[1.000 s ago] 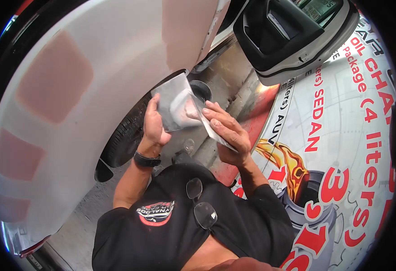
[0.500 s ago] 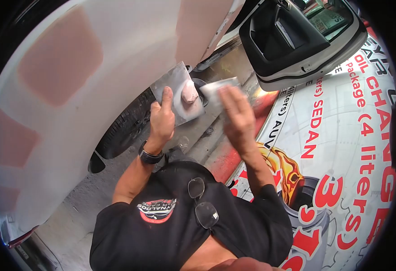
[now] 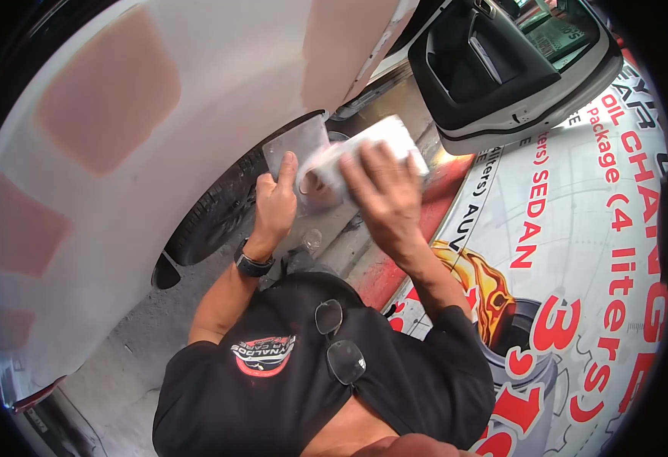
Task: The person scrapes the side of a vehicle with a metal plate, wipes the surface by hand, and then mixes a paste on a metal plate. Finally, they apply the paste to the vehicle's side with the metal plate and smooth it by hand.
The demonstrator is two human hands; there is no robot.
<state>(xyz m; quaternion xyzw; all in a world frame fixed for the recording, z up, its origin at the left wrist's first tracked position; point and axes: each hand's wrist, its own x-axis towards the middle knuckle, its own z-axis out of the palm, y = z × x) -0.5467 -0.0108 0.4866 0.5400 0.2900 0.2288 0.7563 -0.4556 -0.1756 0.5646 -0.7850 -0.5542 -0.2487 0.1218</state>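
Note:
My left hand grips the edge of a flat, greyish mixing board, with the thumb on top. A lump of pinkish body filler sits on that board, partly covered from view. In my right hand is a wide white spreader, the fingers laid across its face. Its left edge is over the board beside the filler; whether it touches the filler is hard to tell. Close to the left of both hands is a white car body panel with pinkish filler patches.
A tyre shows in the wheel arch below the board. At the upper right an open car door juts out. A printed oil change banner covers the right side. Sunglasses hang from the black shirt.
My right hand has swung left and turned, bringing the spreader over the board and across part of the filler. My left hand keeps its hold, and the board looks slightly more tilted.

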